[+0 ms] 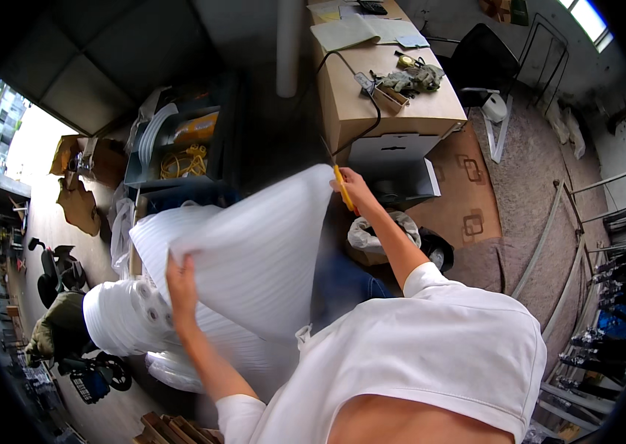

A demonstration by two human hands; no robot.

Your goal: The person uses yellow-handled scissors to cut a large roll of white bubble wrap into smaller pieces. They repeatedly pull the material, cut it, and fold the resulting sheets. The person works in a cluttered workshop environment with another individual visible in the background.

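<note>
A large white foam sheet (pixel 253 237) with faint ribs stretches between my two hands over my lap. My left hand (pixel 182 285), slightly blurred, grips its left edge. Out at the far right corner, my right hand (pixel 356 194) is closed around a utility knife (pixel 344 191) with a yellow handle, its thin blade pointing away from me. The sheet's corner lies right against this hand; whether the fingers also pinch it is hard to see. Rolls of white foam (pixel 124 314) lie to the left, below my left hand.
Ahead stands a wooden desk (pixel 372 74) with papers, a tape measure and gloves on it. A dark bin (pixel 179 177) holding yellow cord is at the left. Next to my right arm sits a lined waste bin (pixel 394 229). Metal frames (pixel 564 244) line the right side.
</note>
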